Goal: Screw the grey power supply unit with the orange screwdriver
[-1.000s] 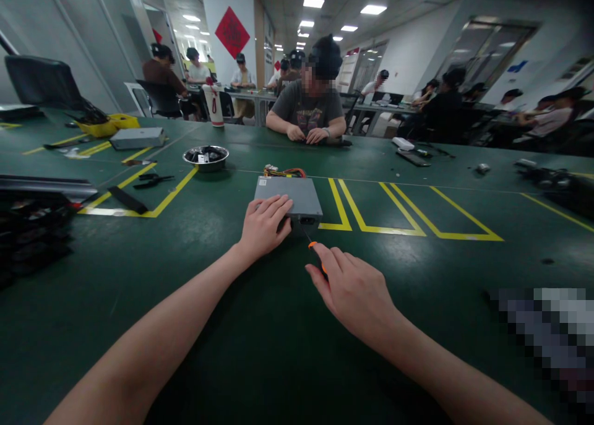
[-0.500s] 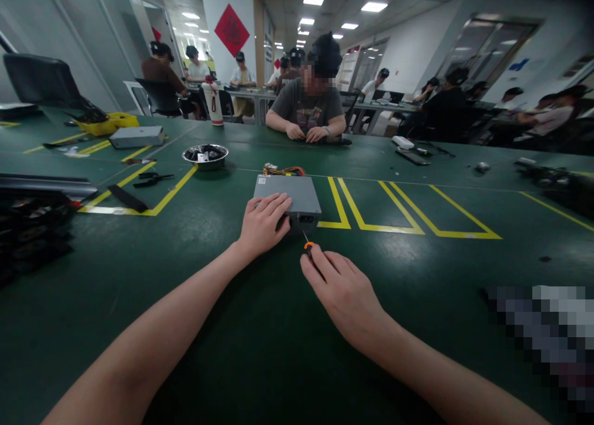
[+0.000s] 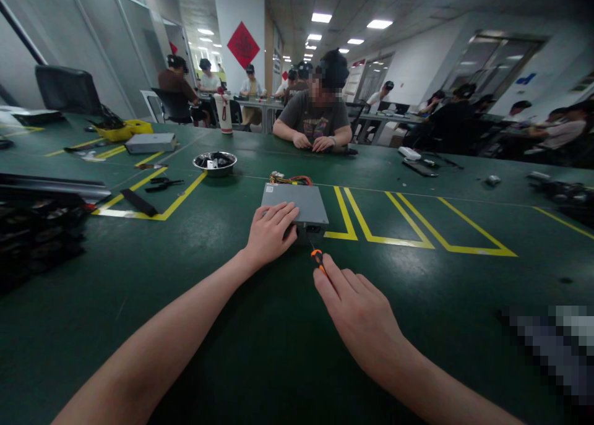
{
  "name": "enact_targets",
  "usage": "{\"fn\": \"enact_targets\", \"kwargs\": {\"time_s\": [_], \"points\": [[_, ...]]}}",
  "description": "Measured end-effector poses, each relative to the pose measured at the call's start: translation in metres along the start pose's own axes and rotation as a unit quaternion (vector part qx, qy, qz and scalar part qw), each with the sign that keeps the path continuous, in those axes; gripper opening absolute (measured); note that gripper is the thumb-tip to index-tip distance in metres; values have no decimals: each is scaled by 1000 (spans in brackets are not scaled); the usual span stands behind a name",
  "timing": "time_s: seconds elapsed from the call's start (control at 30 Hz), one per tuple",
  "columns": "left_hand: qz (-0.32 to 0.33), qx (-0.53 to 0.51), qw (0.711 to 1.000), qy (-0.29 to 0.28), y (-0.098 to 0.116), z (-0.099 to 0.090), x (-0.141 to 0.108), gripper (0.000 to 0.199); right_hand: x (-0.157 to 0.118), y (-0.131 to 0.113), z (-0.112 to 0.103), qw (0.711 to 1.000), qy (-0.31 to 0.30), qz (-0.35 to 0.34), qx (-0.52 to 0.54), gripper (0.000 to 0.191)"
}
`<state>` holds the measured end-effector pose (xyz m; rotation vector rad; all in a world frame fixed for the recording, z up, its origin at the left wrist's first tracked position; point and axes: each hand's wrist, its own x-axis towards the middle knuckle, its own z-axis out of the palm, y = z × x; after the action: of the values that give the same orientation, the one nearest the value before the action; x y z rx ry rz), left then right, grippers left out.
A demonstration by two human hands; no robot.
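Note:
A grey metal computer power supply (image 3: 306, 203) lies on the green table in front of me, its socket side facing me and a bundle of coloured wires (image 3: 292, 179) at its far side. My left hand (image 3: 275, 230) grips its near left part, fingers across the top and thumb against the front. In my right hand (image 3: 357, 301) is a screwdriver (image 3: 317, 258) with an orange and black handle. Its thin shaft points at the front face just below the socket. Whether the tip sits in a screw is too small to tell.
Yellow tape outlines mark the table (image 3: 260, 326). Behind to the left stand a metal bowl (image 3: 215, 171) of small parts, another grey box (image 3: 151, 143) and a yellow container (image 3: 118, 132). Dark parts (image 3: 37, 239) are piled at left. A person (image 3: 320, 115) sits opposite.
The view has tilted, so everything appears lower and farther right. My right fingers have shifted back along the screwdriver handle, showing more of it. My left hand stays on the power supply.

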<state>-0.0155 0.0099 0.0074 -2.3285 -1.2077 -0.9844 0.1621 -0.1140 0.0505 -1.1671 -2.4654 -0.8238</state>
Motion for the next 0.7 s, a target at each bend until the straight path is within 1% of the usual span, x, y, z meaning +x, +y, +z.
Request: {"fn": "enact_targets", "kwargs": {"time_s": [0.1, 0.2, 0.23, 0.47, 0.63, 0.7], "points": [[-4, -4, 1000, 1, 1, -1, 0, 35, 1, 1, 2, 1000, 10, 1, 20, 29], [-12, -5, 1000, 7, 3, -2, 0, 36, 2, 2, 7, 999, 16, 15, 36, 18], [-14, -5, 1000, 9, 3, -3, -1, 36, 2, 2, 8, 999, 21, 18, 42, 17], [-6, -5, 1000, 7, 4, -5, -3, 35, -1, 6, 6, 996, 60, 13, 60, 27], [-1, 1, 1000, 12, 3, -3, -4, 36, 2, 8, 3, 995, 54, -4, 86, 26], [1, 0, 1000, 16, 3, -2, -4, 36, 4, 8, 3, 995, 58, -1, 81, 25]]}}
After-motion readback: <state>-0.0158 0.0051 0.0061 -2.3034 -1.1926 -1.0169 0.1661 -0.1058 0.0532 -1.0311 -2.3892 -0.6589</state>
